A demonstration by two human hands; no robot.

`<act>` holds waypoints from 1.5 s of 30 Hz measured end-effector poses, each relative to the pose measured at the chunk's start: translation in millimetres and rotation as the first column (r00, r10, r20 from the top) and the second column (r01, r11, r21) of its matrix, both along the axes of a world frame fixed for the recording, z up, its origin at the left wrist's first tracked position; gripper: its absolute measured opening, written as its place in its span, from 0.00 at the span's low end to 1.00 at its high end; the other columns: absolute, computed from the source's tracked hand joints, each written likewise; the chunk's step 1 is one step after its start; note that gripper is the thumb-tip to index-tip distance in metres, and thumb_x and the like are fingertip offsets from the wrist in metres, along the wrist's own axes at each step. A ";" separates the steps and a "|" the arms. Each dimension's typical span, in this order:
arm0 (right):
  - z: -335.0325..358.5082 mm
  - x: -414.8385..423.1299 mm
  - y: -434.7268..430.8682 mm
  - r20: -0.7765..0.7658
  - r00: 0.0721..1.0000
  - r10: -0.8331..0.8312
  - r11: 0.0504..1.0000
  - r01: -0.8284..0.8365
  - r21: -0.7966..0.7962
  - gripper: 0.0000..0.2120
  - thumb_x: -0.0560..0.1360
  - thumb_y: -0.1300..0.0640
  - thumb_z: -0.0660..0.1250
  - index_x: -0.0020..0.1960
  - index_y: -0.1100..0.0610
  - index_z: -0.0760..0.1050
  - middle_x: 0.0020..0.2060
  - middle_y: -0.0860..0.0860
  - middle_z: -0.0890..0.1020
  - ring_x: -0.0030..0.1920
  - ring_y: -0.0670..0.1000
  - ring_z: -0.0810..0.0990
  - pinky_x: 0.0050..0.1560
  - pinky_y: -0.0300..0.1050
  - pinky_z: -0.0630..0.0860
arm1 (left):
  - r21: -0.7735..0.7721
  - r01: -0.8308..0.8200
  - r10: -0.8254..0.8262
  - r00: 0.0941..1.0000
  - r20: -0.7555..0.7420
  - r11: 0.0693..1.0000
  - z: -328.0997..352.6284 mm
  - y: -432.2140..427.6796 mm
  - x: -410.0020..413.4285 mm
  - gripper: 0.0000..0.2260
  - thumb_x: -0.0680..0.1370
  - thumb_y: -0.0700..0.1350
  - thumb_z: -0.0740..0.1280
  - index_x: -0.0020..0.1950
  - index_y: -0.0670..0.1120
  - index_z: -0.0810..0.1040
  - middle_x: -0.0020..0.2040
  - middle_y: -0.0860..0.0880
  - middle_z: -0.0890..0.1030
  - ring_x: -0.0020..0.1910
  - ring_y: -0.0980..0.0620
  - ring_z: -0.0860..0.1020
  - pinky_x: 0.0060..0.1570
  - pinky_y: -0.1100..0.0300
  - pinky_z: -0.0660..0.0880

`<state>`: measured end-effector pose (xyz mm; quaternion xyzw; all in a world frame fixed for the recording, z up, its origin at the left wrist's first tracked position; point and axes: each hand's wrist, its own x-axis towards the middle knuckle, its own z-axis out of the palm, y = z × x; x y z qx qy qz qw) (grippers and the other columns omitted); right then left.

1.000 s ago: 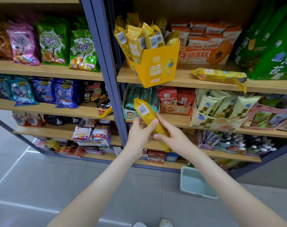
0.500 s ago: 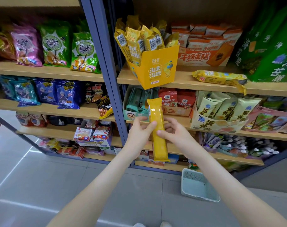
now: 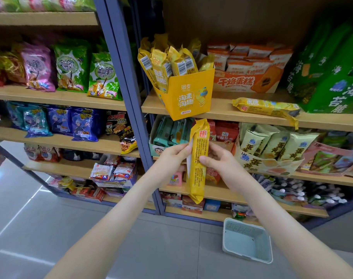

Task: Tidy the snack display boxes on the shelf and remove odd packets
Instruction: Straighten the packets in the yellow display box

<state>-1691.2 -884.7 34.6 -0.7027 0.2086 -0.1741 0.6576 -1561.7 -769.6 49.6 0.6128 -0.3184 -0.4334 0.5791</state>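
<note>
Pale blue basket [image 3: 248,240] on floor [image 3: 50,228]

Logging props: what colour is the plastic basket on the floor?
Pale blue-green perforated plastic basket, clearest in the head view.

Yellow packet [image 3: 198,162], red square mark; yellow display box [image 3: 188,97]; pale-blue basket [image 3: 247,239].

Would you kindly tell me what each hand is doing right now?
Left hand: closed on the yellow packet, pinching its left edge.
Right hand: closed on the same packet's right edge.
</note>
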 end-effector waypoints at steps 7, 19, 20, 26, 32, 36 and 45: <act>3.9 -0.1 -15.8 0.032 0.997 -0.067 0.997 0.065 0.044 0.25 0.68 0.53 0.77 0.61 0.48 0.72 0.57 0.53 0.79 0.59 0.53 0.77 0.60 0.50 0.76 | -0.001 -0.101 0.101 0.992 0.079 0.995 10.1 -11.9 -4.8 0.08 0.81 0.47 0.63 0.56 0.48 0.80 0.53 0.47 0.84 0.53 0.50 0.82 0.50 0.55 0.81; 61.7 11.8 -63.4 0.249 0.968 0.038 0.999 -0.033 -0.025 0.21 0.73 0.47 0.70 0.63 0.49 0.68 0.53 0.44 0.83 0.53 0.46 0.80 0.50 0.39 0.77 | -0.181 0.037 0.084 0.781 0.619 0.983 83.3 -48.3 9.6 0.16 0.75 0.43 0.73 0.62 0.48 0.78 0.55 0.56 0.80 0.51 0.65 0.79 0.52 0.68 0.75; 67.7 15.3 -66.7 0.264 0.963 0.050 0.998 -0.040 -0.040 0.26 0.71 0.42 0.71 0.64 0.51 0.70 0.55 0.46 0.82 0.55 0.47 0.80 0.51 0.40 0.77 | -0.183 0.054 0.080 0.756 0.650 0.982 89.4 -49.8 15.4 0.15 0.76 0.43 0.72 0.62 0.48 0.78 0.55 0.56 0.80 0.52 0.63 0.79 0.53 0.68 0.75; 108.1 47.9 -83.3 0.355 0.929 -0.101 0.974 0.166 -0.158 0.22 0.69 0.42 0.70 0.58 0.51 0.75 0.52 0.46 0.84 0.59 0.50 0.80 0.59 0.45 0.77 | -0.442 0.168 0.371 0.333 0.867 0.881 133.1 -59.9 72.4 0.12 0.81 0.49 0.63 0.61 0.46 0.80 0.54 0.56 0.79 0.55 0.61 0.76 0.56 0.71 0.70; 128.5 73.8 -78.9 0.377 0.897 -0.231 0.903 0.341 -0.260 0.13 0.79 0.49 0.55 0.58 0.36 0.55 0.56 0.32 0.67 0.53 0.25 0.71 0.48 0.19 0.66 | -0.431 0.255 0.463 -0.079 0.883 0.865 166.1 -83.1 133.2 0.21 0.79 0.57 0.61 0.61 0.44 0.80 0.59 0.46 0.81 0.60 0.50 0.76 0.63 0.56 0.69; 137.5 95.2 -67.3 0.468 0.873 -0.137 0.846 0.349 -0.403 0.14 0.81 0.54 0.55 0.64 0.51 0.55 0.50 0.39 0.67 0.47 0.18 0.67 0.47 0.18 0.65 | -0.378 0.274 0.399 -0.024 0.917 0.885 149.6 -96.3 117.4 0.29 0.75 0.70 0.56 0.66 0.51 0.73 0.53 0.53 0.82 0.58 0.55 0.74 0.70 0.51 0.61; 155.0 111.3 -83.2 0.114 0.993 0.030 0.478 0.086 -0.874 0.26 0.78 0.43 0.56 0.71 0.34 0.48 0.66 0.36 0.59 0.69 0.41 0.57 0.71 0.44 0.57 | -0.524 -0.028 0.309 0.834 0.457 0.851 154.8 -99.3 111.4 0.16 0.70 0.66 0.64 0.50 0.58 0.75 0.43 0.62 0.82 0.46 0.63 0.80 0.48 0.62 0.76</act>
